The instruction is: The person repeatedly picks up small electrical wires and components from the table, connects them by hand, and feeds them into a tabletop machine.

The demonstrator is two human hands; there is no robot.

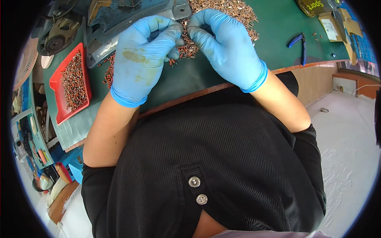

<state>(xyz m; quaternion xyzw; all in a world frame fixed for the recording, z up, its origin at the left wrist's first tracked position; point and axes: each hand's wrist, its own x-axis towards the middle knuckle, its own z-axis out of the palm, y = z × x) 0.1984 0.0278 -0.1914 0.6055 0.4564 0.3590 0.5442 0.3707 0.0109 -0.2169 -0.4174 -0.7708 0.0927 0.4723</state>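
We pinch small parts from the pile — left hand and right hand both closed, fingertips nearly touching.

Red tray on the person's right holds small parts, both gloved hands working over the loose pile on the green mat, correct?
Not quite. The head view shows the red tray on the person's left. The rest holds: left hand and right hand, both gloved, over the loose pile on the green mat.
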